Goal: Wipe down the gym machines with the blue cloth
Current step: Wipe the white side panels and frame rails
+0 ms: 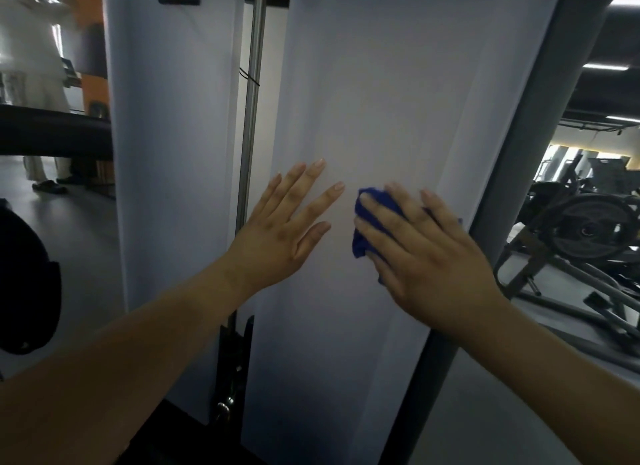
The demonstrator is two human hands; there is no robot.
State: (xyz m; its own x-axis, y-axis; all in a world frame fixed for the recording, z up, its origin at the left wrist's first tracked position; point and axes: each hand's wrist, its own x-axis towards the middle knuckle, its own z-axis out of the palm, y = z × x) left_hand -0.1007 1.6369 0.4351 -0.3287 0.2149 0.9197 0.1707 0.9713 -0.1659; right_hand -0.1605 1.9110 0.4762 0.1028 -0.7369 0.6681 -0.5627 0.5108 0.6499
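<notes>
A tall white panel [398, 94] of a gym machine fills the middle of the head view. My right hand [426, 253] lies flat on the panel with straight, spread fingers and presses the bunched blue cloth [362, 236] against it. Only the cloth's left and upper edges show past the fingers. My left hand [287, 222] rests flat on the same panel just left of the cloth, fingers straight and spread, holding nothing.
A second white panel [173, 135] stands to the left, with a chrome guide rod [251, 118] in the gap between. A grey frame post [519, 160] borders the panel on the right. Dark exercise machines [581, 236] stand at the right; a person [38, 84] stands at the far left.
</notes>
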